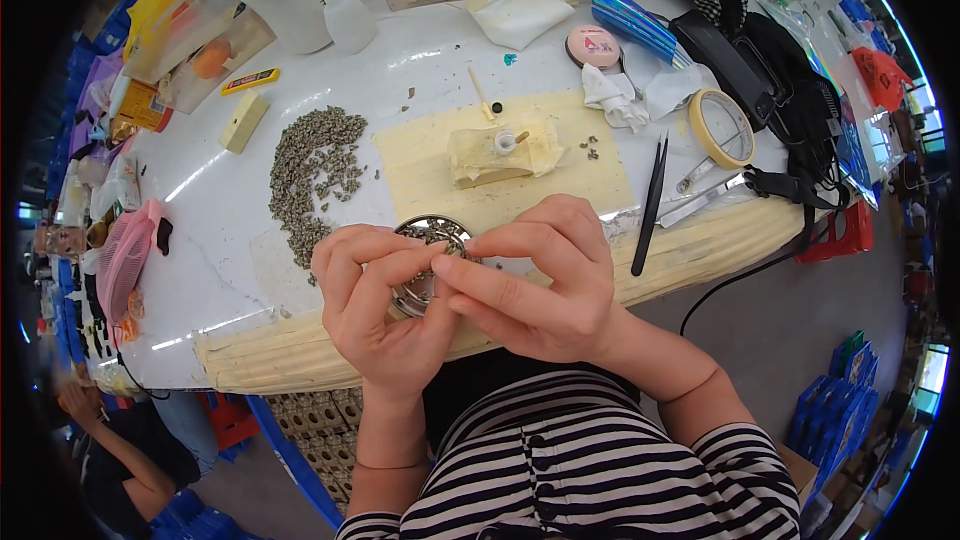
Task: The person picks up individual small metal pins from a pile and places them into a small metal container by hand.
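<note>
My left hand (pixel 378 308) and my right hand (pixel 552 285) meet at the fingertips near the table's front edge. Thumbs and index fingers are pinched together on something too small and covered to make out. Just beneath and behind them sits a round, shiny metal dish (pixel 408 304) with small grey-brown pieces in it, partly hidden by my fingers. To the left lies a loose heap of similar small pieces (pixel 315 155). Beyond my hands, a block wrapped in cream tape (pixel 485 166) carries a small white cup (pixel 505 143) with a short stick in it.
Black tweezers (pixel 651 205) lie to the right, near a roll of masking tape (pixel 699 130) and a metal blade-like tool (pixel 702 201). A yellowish block (pixel 243 124) rests left. A white bucket (pixel 287 5) and bottle stand behind. At lower left, another person's arm (pixel 125 455) shows.
</note>
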